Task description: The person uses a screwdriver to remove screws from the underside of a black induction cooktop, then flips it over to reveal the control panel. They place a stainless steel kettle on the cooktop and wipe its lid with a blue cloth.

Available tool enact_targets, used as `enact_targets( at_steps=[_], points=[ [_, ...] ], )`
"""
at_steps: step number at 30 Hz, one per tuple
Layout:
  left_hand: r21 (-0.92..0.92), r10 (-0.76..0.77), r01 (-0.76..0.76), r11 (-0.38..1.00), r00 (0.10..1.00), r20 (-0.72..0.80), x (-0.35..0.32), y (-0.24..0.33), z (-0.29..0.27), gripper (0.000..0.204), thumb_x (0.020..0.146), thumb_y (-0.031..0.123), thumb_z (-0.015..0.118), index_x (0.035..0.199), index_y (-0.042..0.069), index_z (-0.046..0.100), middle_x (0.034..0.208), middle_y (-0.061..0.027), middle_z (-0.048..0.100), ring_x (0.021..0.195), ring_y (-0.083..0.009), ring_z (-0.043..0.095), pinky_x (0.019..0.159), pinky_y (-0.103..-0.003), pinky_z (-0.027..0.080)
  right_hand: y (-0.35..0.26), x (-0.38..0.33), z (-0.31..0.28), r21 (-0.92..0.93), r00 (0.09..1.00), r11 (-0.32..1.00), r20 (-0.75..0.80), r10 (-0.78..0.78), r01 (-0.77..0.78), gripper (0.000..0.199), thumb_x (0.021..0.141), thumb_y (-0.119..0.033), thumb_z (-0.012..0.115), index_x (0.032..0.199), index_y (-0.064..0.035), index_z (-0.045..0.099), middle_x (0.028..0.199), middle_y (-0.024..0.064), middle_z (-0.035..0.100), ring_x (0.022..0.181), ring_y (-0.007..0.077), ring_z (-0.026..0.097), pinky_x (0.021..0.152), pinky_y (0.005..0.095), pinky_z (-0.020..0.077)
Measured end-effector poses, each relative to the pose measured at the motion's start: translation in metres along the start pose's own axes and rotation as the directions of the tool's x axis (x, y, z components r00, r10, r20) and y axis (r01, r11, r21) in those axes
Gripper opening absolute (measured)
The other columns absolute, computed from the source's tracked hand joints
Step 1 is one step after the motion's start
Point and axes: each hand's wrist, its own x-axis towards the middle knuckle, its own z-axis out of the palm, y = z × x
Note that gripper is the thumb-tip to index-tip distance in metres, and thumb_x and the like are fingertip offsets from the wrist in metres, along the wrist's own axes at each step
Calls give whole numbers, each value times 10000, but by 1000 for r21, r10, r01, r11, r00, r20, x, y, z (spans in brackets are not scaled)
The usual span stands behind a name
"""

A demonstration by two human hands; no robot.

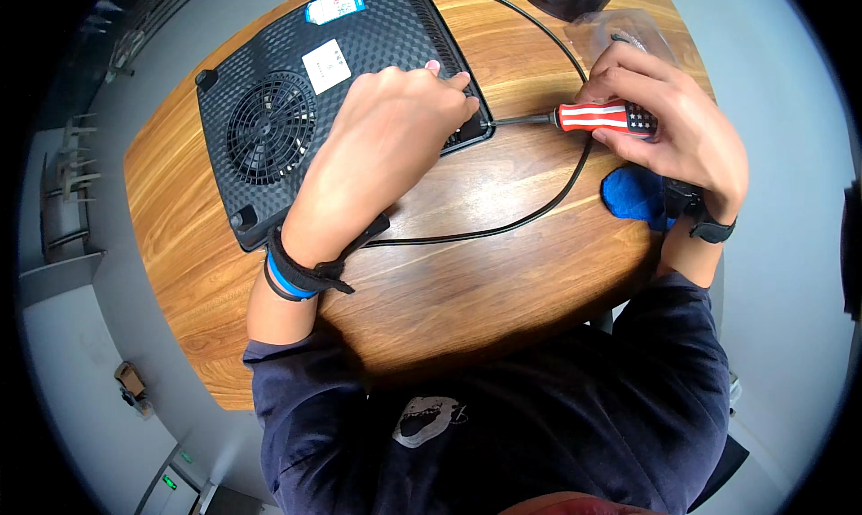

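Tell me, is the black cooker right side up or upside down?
Upside down. The cooker shows its underside: a round fan grille, rubber feet and stickers face up. The left hand rests on it.

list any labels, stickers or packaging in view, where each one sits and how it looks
White label: rectangular sticker on the black appliance underside, above the round fan grille.
Blue and white label: long rectangular sticker near the appliance's far edge.
Clear plastic bag: crinkled and see-through, on the wooden table beyond the right hand.

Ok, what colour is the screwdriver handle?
Red with white stripes, plus a dark patterned end, on the screwdriver in the right hand; head view.
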Motion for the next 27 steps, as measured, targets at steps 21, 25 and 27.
enact_targets(
  at_steps=[21,25,27],
  points=[
    [-91,13,-23,996,994,-110,-2,-4,13,267,1037,119,676,1194,173,886,1131,-118,845,788,-335,798,709,-425,644,-42,54,0,-12,934,984,-316,-170,176,252,940,-195,873,1051,-19,730,1131,151,708,942,286,765,795,372,622],
    [-74,7,-15,997,994,-107,-4,-3,10,266,1048,143,672,1223,161,871,1026,-152,824,757,-348,791,672,-433,634,-53,64,-14,-52,985,990,-104,-139,134,307,937,-165,887,1161,-47,714,1279,162,656,1034,293,750,860,374,621],
    [-106,26,-42,993,989,-148,-6,-7,15,265,1055,152,671,1241,154,860,966,-175,806,738,-350,786,646,-431,626,-64,67,-18,-113,994,988,-12,-107,105,447,917,-156,895,1312,-66,706,1336,181,657,1141,333,739,938,419,629]
  ],
)
